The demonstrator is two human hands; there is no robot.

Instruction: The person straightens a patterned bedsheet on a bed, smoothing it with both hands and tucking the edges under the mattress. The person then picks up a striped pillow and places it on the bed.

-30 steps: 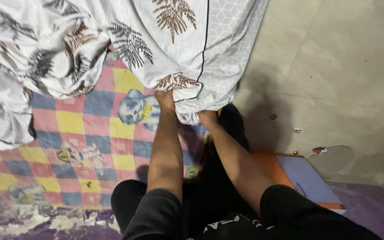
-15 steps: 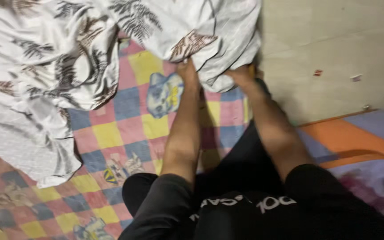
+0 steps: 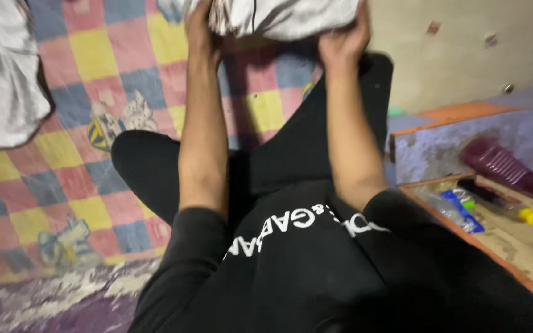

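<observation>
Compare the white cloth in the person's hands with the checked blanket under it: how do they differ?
The white cloth is pale with dark print and bunched into folds; the checked blanket has pink, yellow and blue squares with cartoon figures. The cloth is lifted, held in the grip of the left hand and right hand; the blanket lies spread flat on the floor. The cloth runs out of view at the top edge; the blanket fills the left side. Both are soft fabric.

A home, seemingly a bedroom floor. Below the fingers [image 3: 340, 46] gripping a white sheet [image 3: 291, 15] lies a checkered patchwork quilt [image 3: 94, 123]. Right of them stands a plain wall [image 3: 464, 49]; lower right, a low wooden shelf [image 3: 513, 240] holds bottles [image 3: 501, 163].
</observation>
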